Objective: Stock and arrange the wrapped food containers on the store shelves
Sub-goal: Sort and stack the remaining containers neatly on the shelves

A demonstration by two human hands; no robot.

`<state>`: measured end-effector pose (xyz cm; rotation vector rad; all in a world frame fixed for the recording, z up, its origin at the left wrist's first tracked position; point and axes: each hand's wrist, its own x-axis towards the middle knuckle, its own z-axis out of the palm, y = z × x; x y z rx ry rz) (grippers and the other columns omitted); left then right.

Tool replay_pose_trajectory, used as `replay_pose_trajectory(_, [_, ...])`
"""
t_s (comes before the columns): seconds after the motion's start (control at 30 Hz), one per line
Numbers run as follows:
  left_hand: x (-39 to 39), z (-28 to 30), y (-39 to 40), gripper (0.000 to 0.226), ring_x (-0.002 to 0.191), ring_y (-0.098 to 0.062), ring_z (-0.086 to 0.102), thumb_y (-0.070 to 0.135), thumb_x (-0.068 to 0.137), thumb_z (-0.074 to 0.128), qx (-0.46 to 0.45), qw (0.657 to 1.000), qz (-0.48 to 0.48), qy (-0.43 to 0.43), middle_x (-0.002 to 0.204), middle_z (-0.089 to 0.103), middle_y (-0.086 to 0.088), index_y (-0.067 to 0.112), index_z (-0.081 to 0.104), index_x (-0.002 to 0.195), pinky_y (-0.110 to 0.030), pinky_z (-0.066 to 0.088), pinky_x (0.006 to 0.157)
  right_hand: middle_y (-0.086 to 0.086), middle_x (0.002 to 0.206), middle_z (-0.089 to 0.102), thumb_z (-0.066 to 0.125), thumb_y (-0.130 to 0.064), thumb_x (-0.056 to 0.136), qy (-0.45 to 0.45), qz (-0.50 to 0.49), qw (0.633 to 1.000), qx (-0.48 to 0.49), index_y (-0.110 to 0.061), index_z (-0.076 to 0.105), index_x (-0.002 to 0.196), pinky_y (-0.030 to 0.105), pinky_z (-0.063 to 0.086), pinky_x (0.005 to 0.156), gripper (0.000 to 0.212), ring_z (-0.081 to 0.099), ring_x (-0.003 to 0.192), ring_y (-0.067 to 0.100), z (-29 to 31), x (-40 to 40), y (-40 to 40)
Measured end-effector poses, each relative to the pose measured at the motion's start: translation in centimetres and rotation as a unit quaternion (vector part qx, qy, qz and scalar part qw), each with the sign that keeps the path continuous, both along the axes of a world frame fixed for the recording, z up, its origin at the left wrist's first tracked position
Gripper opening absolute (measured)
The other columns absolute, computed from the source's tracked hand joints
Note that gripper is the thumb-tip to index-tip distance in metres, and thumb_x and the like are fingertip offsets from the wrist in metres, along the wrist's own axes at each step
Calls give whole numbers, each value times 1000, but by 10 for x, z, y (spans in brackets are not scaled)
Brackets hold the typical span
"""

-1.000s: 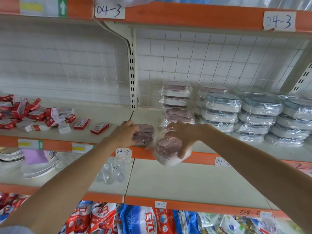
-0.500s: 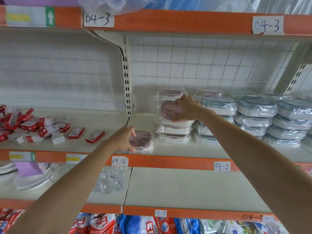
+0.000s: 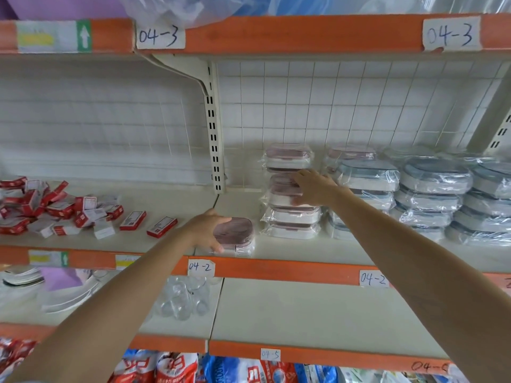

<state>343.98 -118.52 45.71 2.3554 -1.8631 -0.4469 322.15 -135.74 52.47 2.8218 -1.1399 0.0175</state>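
Observation:
My right hand grips a wrapped pink-lidded container that sits on top of a front stack of two like it on the 04-2 shelf. Behind it stands a taller stack of pink-lidded containers. My left hand holds another wrapped pink-lidded container lying alone near the shelf's front edge, left of the stacks. To the right are several stacks of wrapped blue-lidded containers.
Small red and white boxes lie scattered on the left shelf section. A slotted upright post divides the sections. Below are clear glass items, white plates and bare shelf board. Bagged goods fill the bottom.
My right hand has carried its pink-lidded container from the shelf's front edge up onto the front stack. My left hand has stayed on the single container by the edge.

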Motion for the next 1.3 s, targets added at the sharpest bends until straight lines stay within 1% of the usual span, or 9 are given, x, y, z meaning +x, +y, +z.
replay_pose_trajectory(0.2, [-10, 3, -3, 83, 139, -27, 19, 11, 82, 67, 9, 996, -13, -88, 156, 21, 0, 36, 24, 148, -49, 22, 113, -3, 156, 17, 54, -39, 91, -72, 51, 993, -74, -14, 23, 148, 39, 19, 112, 69, 16, 141, 18, -4, -8, 20])
replay_pose_trajectory(0.33, [-17, 2, -2, 69, 128, -28, 28, 4, 85, 56, -24, 991, 2, -133, 141, 37, -3, 31, 33, 145, -44, 38, 102, -2, 150, 30, 55, -31, 92, -137, 104, 982, -71, -17, 36, 142, 37, 22, 110, 56, 24, 137, 18, -9, -11, 39])
replay_pose_trajectory(0.4, [-30, -1, -6, 57, 127, -35, 24, 26, 85, 58, -30, 995, 57, -78, 138, 36, -8, 20, 39, 138, -46, 40, 99, -2, 146, 35, 55, -28, 91, -157, 112, 979, -57, -18, 42, 139, 36, 26, 109, 51, 27, 135, 17, -11, -11, 47])
replay_pose_trajectory(0.53, [-59, -14, -19, 75, 128, -38, 24, 70, 80, 45, -48, 983, 160, -80, 138, 34, -11, 17, 40, 132, -46, 37, 94, -3, 142, 39, 55, -25, 91, -156, 117, 980, -41, -18, 43, 138, 37, 28, 109, 49, 29, 133, 17, -15, -15, 58])
replay_pose_trajectory(0.8, [-15, -10, -8, 28, 136, -26, 25, 22, 94, 51, -62, 995, 18, -70, 149, 33, -3, 15, 51, 121, -48, 25, 111, -2, 137, 46, 53, -24, 94, -132, 96, 987, -3, -17, 51, 131, 33, 34, 104, 39, 38, 128, 18, -24, -39, 62])
replay_pose_trajectory(0.9, [13, -10, 6, 41, 131, -32, 27, 5, 87, 54, -57, 996, 67, -24, 145, 31, -5, 19, 53, 125, -51, 31, 108, 1, 132, 52, 53, -20, 93, -135, 80, 986, 57, -16, 54, 128, 37, 43, 97, 36, 51, 118, 20, -33, -45, 69])
replay_pose_trajectory(0.97, [9, -9, 5, 30, 121, -34, 36, 24, 84, 61, -71, 991, 116, -8, 133, 36, -10, 16, 57, 113, -46, 37, 102, 2, 129, 55, 53, -19, 92, -122, 92, 986, 64, -16, 55, 127, 36, 43, 96, 35, 53, 117, 20, -39, -46, 74])
replay_pose_trajectory(1.1, [-21, -17, -11, 74, 118, -38, 37, 65, 77, 58, -107, 957, 267, -23, 131, 32, -13, 16, 40, 130, -42, 39, 92, -2, 139, 45, 49, -25, 95, -58, 110, 990, 64, -21, 46, 136, 35, 38, 103, 41, 42, 128, 16, -48, -39, 85])
replay_pose_trajectory(1.3, [-19, -12, -14, 77, 119, -38, 38, 40, 73, 76, -148, 934, 324, -5, 130, 36, -20, 15, 33, 132, -43, 39, 96, -1, 141, 43, 49, -26, 96, -36, 142, 988, 49, -19, 43, 139, 34, 35, 105, 44, 36, 132, 15, -45, -42, 86])
